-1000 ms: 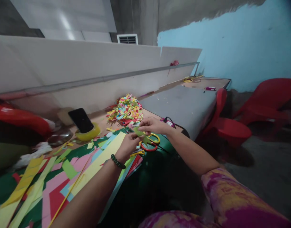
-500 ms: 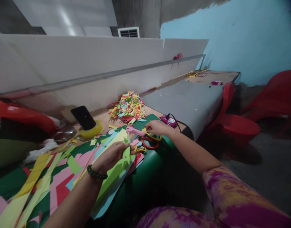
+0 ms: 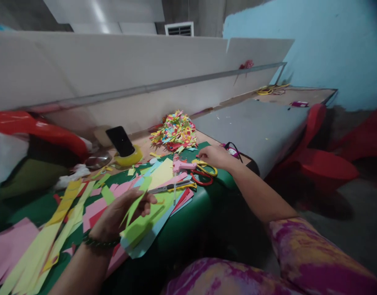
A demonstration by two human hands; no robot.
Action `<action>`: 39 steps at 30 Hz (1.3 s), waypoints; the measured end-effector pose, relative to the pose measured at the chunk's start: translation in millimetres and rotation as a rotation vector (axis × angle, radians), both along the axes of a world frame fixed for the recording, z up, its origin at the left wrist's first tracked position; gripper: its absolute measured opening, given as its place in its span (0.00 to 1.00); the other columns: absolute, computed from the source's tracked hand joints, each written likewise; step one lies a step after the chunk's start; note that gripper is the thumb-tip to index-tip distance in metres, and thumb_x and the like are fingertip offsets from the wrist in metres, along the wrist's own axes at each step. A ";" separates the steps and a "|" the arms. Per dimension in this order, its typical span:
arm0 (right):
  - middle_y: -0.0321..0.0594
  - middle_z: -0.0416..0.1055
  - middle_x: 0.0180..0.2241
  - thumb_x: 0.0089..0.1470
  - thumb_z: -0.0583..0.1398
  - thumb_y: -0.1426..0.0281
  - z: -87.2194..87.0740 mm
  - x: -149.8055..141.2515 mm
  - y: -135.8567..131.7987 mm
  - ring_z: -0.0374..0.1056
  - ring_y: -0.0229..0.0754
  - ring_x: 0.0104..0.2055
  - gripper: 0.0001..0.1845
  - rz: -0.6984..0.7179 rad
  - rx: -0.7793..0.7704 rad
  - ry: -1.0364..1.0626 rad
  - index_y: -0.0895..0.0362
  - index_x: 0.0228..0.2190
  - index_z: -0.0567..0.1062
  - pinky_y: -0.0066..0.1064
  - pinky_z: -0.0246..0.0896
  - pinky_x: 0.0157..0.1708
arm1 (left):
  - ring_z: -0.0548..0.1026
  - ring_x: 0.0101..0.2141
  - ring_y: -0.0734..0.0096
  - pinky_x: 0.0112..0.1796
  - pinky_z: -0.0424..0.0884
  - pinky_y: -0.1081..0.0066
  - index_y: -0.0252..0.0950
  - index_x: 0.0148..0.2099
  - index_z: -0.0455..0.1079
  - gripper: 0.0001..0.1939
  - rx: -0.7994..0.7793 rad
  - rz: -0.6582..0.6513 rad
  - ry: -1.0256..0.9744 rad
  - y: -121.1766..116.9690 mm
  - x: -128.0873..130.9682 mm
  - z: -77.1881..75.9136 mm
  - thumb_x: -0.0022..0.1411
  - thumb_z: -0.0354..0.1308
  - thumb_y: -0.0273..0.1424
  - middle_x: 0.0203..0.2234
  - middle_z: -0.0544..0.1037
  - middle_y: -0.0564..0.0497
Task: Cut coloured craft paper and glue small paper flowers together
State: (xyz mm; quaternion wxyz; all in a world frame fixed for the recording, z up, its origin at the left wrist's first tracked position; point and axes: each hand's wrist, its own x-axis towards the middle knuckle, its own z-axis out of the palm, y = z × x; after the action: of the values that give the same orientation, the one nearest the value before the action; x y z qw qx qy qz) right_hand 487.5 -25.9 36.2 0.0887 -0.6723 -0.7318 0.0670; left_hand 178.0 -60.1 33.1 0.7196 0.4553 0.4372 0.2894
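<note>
My left hand [image 3: 127, 211] grips a light green paper strip [image 3: 137, 200] over the stacked coloured paper. Below it lie green sheets [image 3: 148, 225] on a blue one. My right hand [image 3: 217, 156] hovers past the scissors, its thumb and fingers pinched together; what they hold, if anything, is too small to name. Between the hands rest a pink glue gun [image 3: 185, 166], a pair of scissors with yellow handles [image 3: 208, 168] and another with red handles [image 3: 203, 179]. A cutter knife with yellow trim [image 3: 176, 186] lies nearest my left fingers.
A heap of colourful paper flowers [image 3: 176, 131] sits at the back. A phone [image 3: 120, 140] leans in a yellow tape roll [image 3: 130, 157], beside a metal bowl [image 3: 98, 159]. Paper strips [image 3: 61, 209] cover the left. Red chairs [image 3: 323, 164] stand at the right.
My hands have moved apart. The left drew back leftward with the green strip, while the right stayed near the scissors. The glue gun and cutter knife have come into fuller view.
</note>
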 end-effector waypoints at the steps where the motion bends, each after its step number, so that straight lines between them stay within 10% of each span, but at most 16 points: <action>1: 0.42 0.77 0.41 0.55 0.56 0.72 -1.3 6.7 5.6 0.70 0.45 0.42 0.14 -0.056 -0.002 -0.046 0.53 0.38 0.80 0.27 0.56 0.32 | 0.69 0.18 0.75 0.21 0.69 0.77 0.31 0.22 0.76 0.11 0.018 0.058 0.004 -3.7 -5.8 5.4 0.41 0.68 0.35 0.21 0.78 0.46; 12: 0.46 0.76 0.46 0.53 0.57 0.72 -18.0 20.7 31.7 0.70 0.49 0.47 0.17 -0.104 -0.060 -0.155 0.52 0.43 0.79 0.31 0.61 0.38 | 0.64 0.17 0.78 0.18 0.68 0.80 0.33 0.21 0.74 0.04 -0.013 0.403 0.006 -16.5 -14.5 41.2 0.43 0.58 0.25 0.17 0.72 0.51; 23: 0.46 0.77 0.42 0.51 0.60 0.68 -37.1 30.8 53.9 0.70 0.48 0.45 0.12 -0.130 -0.039 -0.177 0.55 0.37 0.80 0.30 0.61 0.39 | 0.68 0.22 0.75 0.23 0.68 0.78 0.31 0.26 0.77 0.12 0.159 0.073 0.017 2.4 -8.7 10.5 0.46 0.66 0.38 0.20 0.74 0.49; 32: 0.48 0.76 0.40 0.54 0.54 0.70 -24.2 22.7 44.4 0.70 0.48 0.39 0.17 -0.196 0.094 -0.062 0.58 0.41 0.80 0.31 0.60 0.34 | 0.70 0.22 0.76 0.25 0.68 0.77 0.31 0.26 0.74 0.13 0.189 0.098 -0.006 8.1 3.3 8.5 0.52 0.65 0.37 0.21 0.75 0.50; 39: 0.42 0.75 0.42 0.47 0.63 0.66 5.6 -35.6 6.1 0.69 0.46 0.46 0.09 0.498 -0.051 0.795 0.57 0.30 0.81 0.32 0.62 0.44 | 0.71 0.20 0.77 0.23 0.69 0.79 0.30 0.26 0.72 0.09 0.127 0.136 -0.148 16.6 2.8 33.0 0.57 0.60 0.28 0.20 0.75 0.50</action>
State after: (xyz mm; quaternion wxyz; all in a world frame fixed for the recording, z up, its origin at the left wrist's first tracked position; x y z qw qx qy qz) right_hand 451.9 -19.8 41.8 0.3267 -0.4007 -0.7783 0.3564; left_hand 180.8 -43.6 66.1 0.6983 0.4467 0.3936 0.3974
